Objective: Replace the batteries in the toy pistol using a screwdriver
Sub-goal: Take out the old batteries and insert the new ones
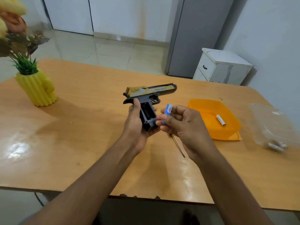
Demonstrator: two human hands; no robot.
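Step in hand: fitting a fresh battery into the open grip compartment of the toy pistol (146, 101).
Left hand (135, 120): fingers wrapped around the pistol grip, holding it above the middle of the table (81, 119), muzzle toward the far right corner, open compartment (146, 113) facing up.
Right hand (181, 122): fingertips pinching a blue-and-white battery (168, 111), just beside the compartment and not yet in it.
Method: judged best to keep the grip steady, match the battery's poles to the contacts (too small to read here), seat one end first, then press flat.
Screwdriver (178, 146): on the table below the right hand, handle mostly hidden; needed for the cover afterward.
Compartment cover and screw: not discernible.
Orange tray (203, 108): right side of the table, one silver battery (221, 120) inside, likely a used one; avoid mixing.
Clear bag (272, 127): near the right edge, cells inside.
Yellow vase (37, 88): far left corner, well apart.
Obstructions: none near the compartment.
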